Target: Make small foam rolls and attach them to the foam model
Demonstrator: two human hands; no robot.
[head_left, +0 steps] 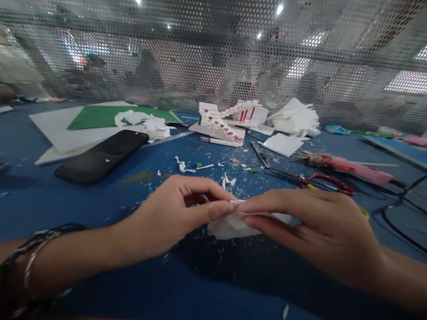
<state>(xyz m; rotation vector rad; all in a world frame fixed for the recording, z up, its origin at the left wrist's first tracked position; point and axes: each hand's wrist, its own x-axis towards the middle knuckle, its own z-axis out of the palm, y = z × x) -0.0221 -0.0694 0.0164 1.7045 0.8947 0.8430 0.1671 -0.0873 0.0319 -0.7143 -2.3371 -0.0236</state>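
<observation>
A thin, soft white sheet that looks like tissue paper (227, 227) is pinched between both hands just above the blue table. My left hand (173, 211) grips its upper edge between thumb and forefinger. Close beside it, my right hand (310, 222) pinches the same edge, fingertips almost touching the left ones. The sheet hangs down below the fingers, and part of it is hidden behind the right hand. White paper scraps (229, 180) lie on the table just beyond the fingertips.
Scissors with red handles (328, 183) and a pink glue gun (353, 169) with a black cable lie at right. A black phone (103, 156) is at left before green sheet (110, 116). Behind stand a small white-and-red paper model (245, 113), a tissue stack (295, 116) and perforated metal screen (207, 53).
</observation>
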